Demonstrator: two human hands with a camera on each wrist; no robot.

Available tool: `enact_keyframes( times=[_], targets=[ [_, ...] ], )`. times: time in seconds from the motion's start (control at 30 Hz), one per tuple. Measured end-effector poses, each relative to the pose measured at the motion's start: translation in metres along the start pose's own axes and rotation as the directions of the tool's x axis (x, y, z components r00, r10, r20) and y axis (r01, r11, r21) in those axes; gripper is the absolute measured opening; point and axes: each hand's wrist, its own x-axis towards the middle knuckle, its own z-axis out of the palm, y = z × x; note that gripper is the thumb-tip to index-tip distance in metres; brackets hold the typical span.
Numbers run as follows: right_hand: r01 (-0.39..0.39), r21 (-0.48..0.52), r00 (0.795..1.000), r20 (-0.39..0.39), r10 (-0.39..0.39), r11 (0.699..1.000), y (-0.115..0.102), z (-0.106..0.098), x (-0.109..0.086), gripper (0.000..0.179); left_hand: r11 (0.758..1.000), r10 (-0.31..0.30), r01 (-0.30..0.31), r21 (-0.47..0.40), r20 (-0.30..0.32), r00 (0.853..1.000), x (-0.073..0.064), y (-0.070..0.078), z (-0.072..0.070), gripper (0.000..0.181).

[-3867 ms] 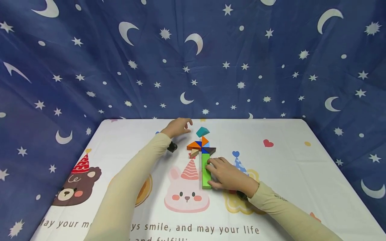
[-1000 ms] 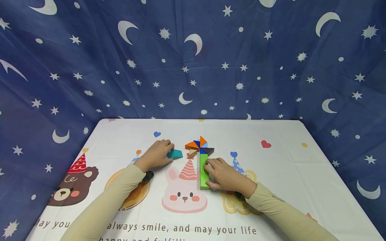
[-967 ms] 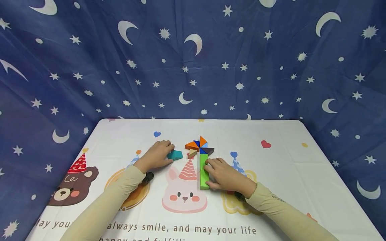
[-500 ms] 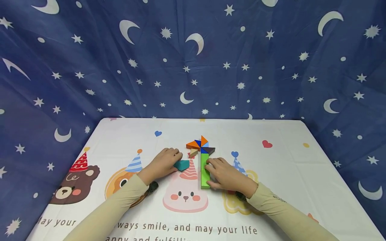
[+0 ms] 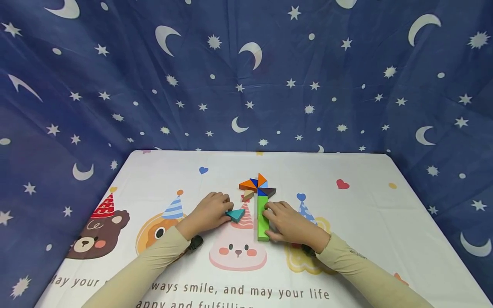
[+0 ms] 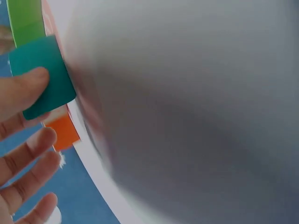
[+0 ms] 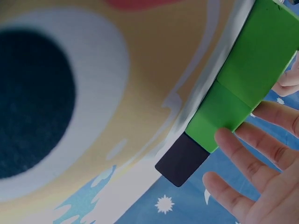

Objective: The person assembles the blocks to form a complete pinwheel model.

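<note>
My left hand (image 5: 208, 213) pinches a teal triangular block (image 5: 236, 214) just above the table, left of the green strip. The left wrist view shows the thumb pressed on the face of the teal block (image 6: 44, 77), the other fingers spread apart. My right hand (image 5: 292, 222) rests its fingertips on two green blocks (image 5: 263, 218) set end to end. Above them lies a pinwheel of triangular blocks: an orange one (image 5: 247, 185) at left, another orange one on top, blue ones in the middle, and a dark block (image 5: 268, 192) at right. A wooden-coloured triangle (image 5: 248, 195) lies at lower left.
A white printed cloth (image 5: 327, 171) with cartoon animals and lettering covers the table. A dark blue curtain (image 5: 277, 107) with moons and stars stands behind it. Small black wrist devices hang under both forearms.
My left hand has carried the teal block from behind the pinwheel to the left, then nearer me and rightward, turning it so its triangular face shows. The right hand stays on the green blocks.
</note>
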Motion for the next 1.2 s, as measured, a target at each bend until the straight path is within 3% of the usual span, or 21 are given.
enact_keyframes(
  times=[0.2, 0.4, 0.6, 0.93, 1.2],
  targets=[
    [-0.016, -0.003, 0.999, 0.03, 0.016, 1.0, 0.001, 0.002, -0.001, 0.045, 0.998, -0.043, 0.04, 0.048, 0.058, 0.997, 0.016, 0.02, -0.001, 0.023],
    [-0.007, -0.007, 1.0, 0.013, 0.007, 1.0, 0.002, 0.005, -0.001, 0.045, 0.99, -0.101, 0.095, 0.101, 0.059, 0.993, 0.035, 0.029, 0.004, 0.034],
    [0.009, -0.01, 1.0, -0.027, -0.009, 1.0, 0.002, 0.005, -0.001, 0.044, 0.981, -0.159, 0.153, 0.12, 0.041, 0.986, 0.048, 0.032, 0.008, 0.046],
    [0.002, -0.002, 1.0, -0.015, -0.002, 1.0, 0.003, 0.003, -0.001, 0.042, 0.966, -0.221, 0.22, 0.132, -0.011, 0.975, 0.06, 0.03, 0.009, 0.032],
    [-0.004, -0.004, 1.0, -0.004, 0.004, 1.0, 0.001, 0.001, 0.0, 0.044, 0.968, -0.209, 0.21, 0.137, -0.017, 0.978, 0.062, 0.028, 0.009, 0.031]
  ],
)
